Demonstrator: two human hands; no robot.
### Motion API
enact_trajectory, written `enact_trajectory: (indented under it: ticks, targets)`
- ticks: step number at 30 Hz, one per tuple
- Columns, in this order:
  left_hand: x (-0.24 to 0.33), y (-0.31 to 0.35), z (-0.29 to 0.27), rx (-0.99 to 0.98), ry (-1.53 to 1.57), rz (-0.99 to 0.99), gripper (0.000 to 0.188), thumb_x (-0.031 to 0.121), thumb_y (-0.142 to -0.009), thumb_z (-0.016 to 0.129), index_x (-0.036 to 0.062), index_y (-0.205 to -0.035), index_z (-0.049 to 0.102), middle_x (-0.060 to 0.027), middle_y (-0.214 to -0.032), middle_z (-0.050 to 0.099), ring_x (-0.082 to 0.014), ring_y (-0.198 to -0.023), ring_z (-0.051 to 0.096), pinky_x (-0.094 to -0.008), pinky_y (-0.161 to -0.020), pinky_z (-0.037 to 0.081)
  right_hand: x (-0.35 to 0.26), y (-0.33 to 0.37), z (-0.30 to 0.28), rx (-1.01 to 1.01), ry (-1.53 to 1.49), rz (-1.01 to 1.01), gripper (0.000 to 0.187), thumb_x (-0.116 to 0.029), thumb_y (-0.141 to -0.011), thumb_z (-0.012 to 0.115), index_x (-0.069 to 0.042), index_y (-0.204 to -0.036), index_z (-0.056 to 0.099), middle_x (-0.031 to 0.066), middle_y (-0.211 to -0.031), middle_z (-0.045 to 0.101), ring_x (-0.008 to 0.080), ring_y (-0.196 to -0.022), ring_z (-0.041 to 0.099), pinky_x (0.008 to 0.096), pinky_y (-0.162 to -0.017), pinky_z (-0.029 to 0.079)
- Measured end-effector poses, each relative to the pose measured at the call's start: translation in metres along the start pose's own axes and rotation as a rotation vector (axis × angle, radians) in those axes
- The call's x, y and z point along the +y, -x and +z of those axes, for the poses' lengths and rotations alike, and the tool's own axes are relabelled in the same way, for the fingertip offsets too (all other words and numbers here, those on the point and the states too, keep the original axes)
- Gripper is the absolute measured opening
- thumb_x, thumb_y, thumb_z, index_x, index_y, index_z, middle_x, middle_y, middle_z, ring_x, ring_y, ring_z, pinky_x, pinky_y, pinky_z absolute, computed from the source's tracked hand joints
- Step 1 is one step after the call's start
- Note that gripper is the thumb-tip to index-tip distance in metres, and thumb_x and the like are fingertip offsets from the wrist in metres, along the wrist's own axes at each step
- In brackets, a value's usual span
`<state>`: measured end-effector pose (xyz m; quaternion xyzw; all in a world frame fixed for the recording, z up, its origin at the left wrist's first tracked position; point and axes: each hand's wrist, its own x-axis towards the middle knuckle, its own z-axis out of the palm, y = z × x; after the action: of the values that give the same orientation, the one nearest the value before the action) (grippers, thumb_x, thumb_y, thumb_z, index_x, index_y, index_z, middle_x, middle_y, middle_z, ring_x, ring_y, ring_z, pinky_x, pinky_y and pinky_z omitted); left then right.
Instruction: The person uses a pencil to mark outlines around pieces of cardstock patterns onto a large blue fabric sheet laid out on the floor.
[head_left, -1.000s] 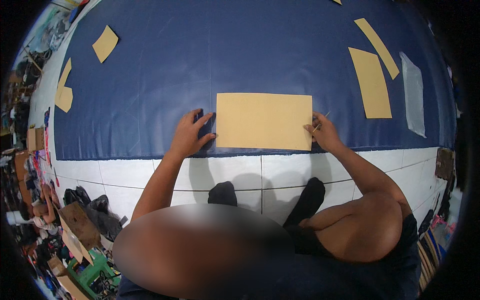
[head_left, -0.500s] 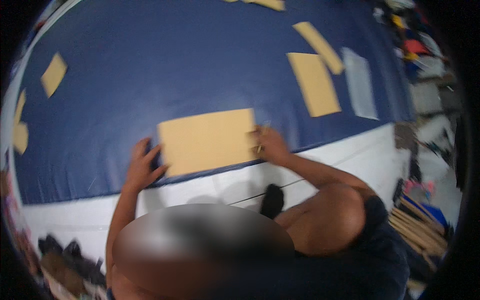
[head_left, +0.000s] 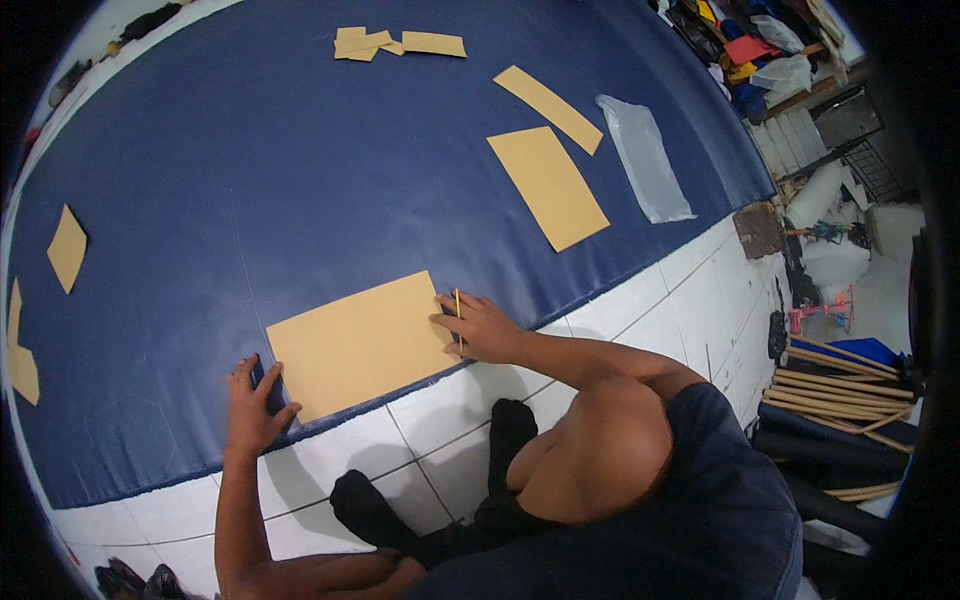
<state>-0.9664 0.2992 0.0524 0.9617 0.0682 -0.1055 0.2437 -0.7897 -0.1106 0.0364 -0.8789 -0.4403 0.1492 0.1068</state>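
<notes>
A tan rectangular card (head_left: pixel 360 345) lies flat on a large dark blue, leather-like sheet (head_left: pixel 250 180), along the sheet's near edge. My left hand (head_left: pixel 255 405) rests at the card's left end, thumb and fingers spread, the thumb by its lower left corner. At the opposite end, my right hand (head_left: pixel 485 328) has its fingertips on the card's right edge. A thin yellow pen-like stick (head_left: pixel 459 310) is held between the fingers of that hand, pointing away from me.
Another tan card (head_left: pixel 550 190), a tan strip (head_left: pixel 550 108) and a translucent plastic piece (head_left: pixel 645 160) lie to the right on the sheet. Smaller tan pieces (head_left: pixel 365 43) are at the far side, others (head_left: pixel 68 248) at left. White tiles (head_left: pixel 440 425) border the sheet; wooden sticks (head_left: pixel 840 390) lie right.
The view has turned and shifted, so the card now appears lower, further left and more slanted. Both hands stay at its two ends, and the yellow stick is still in my right hand.
</notes>
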Motion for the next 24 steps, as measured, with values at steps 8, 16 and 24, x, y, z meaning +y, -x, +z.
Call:
enact_trajectory:
  ticks: [8, 16, 24]
  targets:
    - [-0.011, 0.002, 0.006, 0.066, -0.003, 0.070, 0.075, 0.031, -0.068, 0.088, 0.0176, -0.136, 0.058, -0.0237, -0.150, 0.037, -0.0444, -0.136, 0.037, -0.0531, -0.112, 0.034, 0.007, -0.007, -0.016, -0.063, -0.139, 0.066, 0.059, -0.030, -0.084, 0.075, -0.011, -0.136, 0.053, 0.0186, -0.150, 0.042, 0.0405, -0.135, 0.043, 0.0477, -0.109, 0.039]
    - [-0.029, -0.006, 0.014, 0.125, -0.037, 0.156, 0.052, 0.037, -0.086, 0.073, 0.0198, -0.134, 0.061, -0.0219, -0.144, 0.046, -0.0387, -0.134, 0.041, -0.0504, -0.112, 0.032, 0.021, 0.011, -0.036, -0.053, -0.102, 0.268, 0.054, -0.029, -0.089, 0.071, -0.008, -0.135, 0.053, 0.0174, -0.151, 0.042, 0.0388, -0.134, 0.046, 0.0479, -0.110, 0.040]
    - [-0.027, 0.005, 0.013, 0.092, -0.028, 0.066, 0.067, 0.043, -0.076, 0.081, 0.0230, -0.136, 0.059, -0.0188, -0.147, 0.043, -0.0386, -0.140, 0.035, -0.0567, -0.116, 0.026, -0.011, 0.015, -0.019, -0.146, -0.024, -0.040, 0.058, -0.025, -0.084, 0.076, -0.014, -0.135, 0.052, 0.0163, -0.149, 0.043, 0.0362, -0.137, 0.044, 0.0491, -0.107, 0.043]
